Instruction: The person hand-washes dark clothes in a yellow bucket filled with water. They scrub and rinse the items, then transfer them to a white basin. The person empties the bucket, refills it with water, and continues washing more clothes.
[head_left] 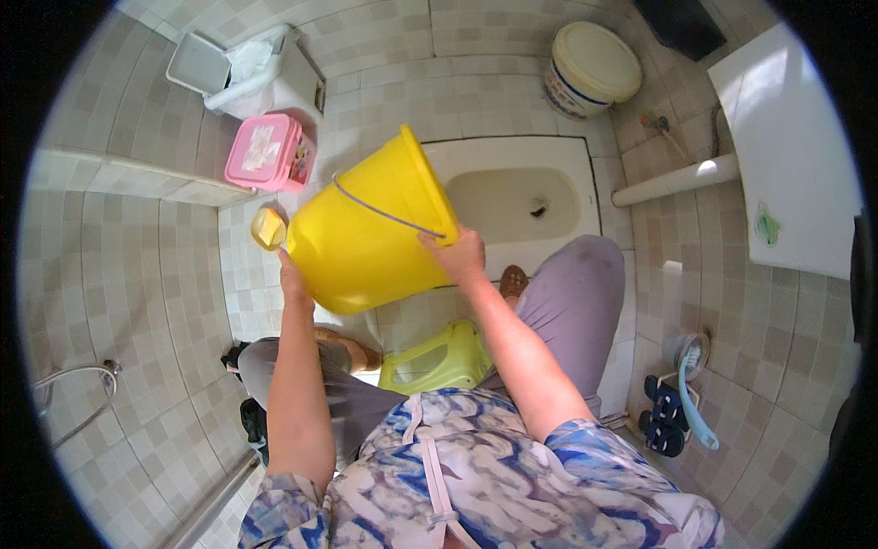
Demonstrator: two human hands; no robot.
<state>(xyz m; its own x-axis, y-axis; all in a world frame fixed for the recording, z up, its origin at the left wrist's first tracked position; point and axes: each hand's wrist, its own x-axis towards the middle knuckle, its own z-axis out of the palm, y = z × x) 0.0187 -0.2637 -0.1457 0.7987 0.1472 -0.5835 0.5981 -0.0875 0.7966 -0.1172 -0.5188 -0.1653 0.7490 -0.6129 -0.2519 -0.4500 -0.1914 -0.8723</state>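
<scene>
A yellow plastic bucket [363, 233] is tipped on its side above the tiled floor, its mouth facing the squat toilet [511, 154] on the right. My right hand [461, 255] grips the rim, close to where the thin grey wire handle [377, 211] joins it. Down at the base, my left hand [295, 278] supports the bucket from the lower left; most of its fingers are hidden underneath. The inside of the bucket is out of sight. Just beyond my left hand, a small round bowl [258, 240] holds a yellow-orange block [270, 225], perhaps a sponge or soap.
Between my legs stands a light green plastic stool [456, 353]. A pink lidded tub [271, 147] and a white bin [267, 82] line the upper left. A lidded white pail [595, 65] is beyond the toilet. At right are a basin [796, 178], drainpipe [675, 180] and blue-handled brush [693, 405].
</scene>
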